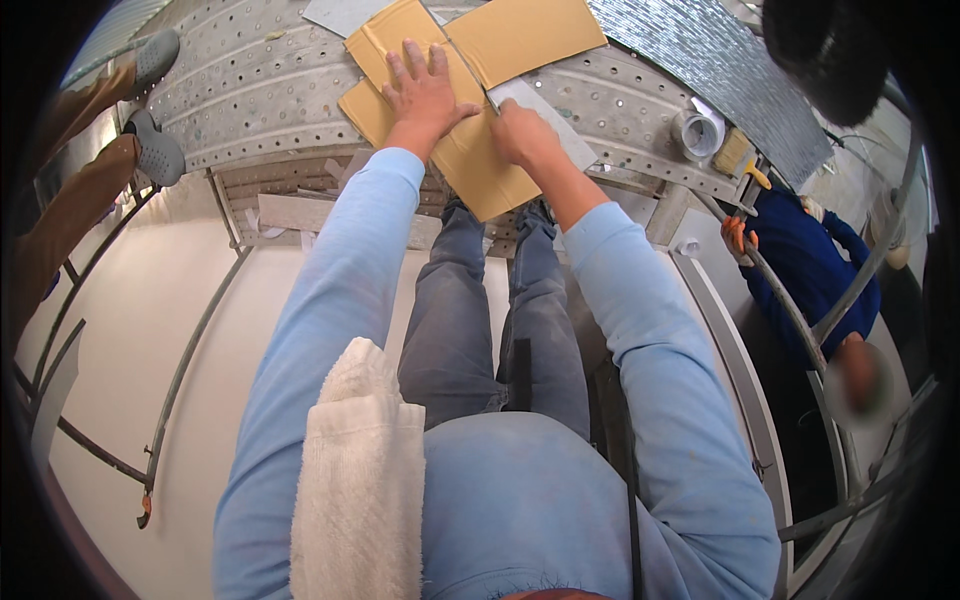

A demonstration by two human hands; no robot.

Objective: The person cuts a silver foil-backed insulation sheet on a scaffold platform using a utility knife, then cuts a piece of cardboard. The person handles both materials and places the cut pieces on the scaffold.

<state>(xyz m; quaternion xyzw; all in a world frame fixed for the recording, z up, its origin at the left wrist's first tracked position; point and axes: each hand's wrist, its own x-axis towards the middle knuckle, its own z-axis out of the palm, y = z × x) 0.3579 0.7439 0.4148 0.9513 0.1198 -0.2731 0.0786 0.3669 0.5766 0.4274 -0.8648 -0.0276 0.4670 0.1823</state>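
Observation:
My left hand [425, 100] lies flat with spread fingers on a brown cardboard sheet [482, 178], pressing it against the perforated metal platform. Close beside it, my right hand [523, 133] is closed in a fist. A thin blade-like tip shows at that fist, at the lower end of a slit in the cardboard; it looks like a utility knife [491, 101], its handle hidden by my fingers. To the right of the slit, another cardboard flap [525, 38] stretches away. A pale grey board [556, 122] shows from under the cardboard beside my right hand.
On the perforated platform [270, 100] stand a clear tape roll [695, 133] and a brush [733, 152], near a silver foil sheet [700, 60]. Someone's grey shoes [157, 147] are at the left. Lower right, a person in dark blue [815, 250] wears orange gloves beside metal rails.

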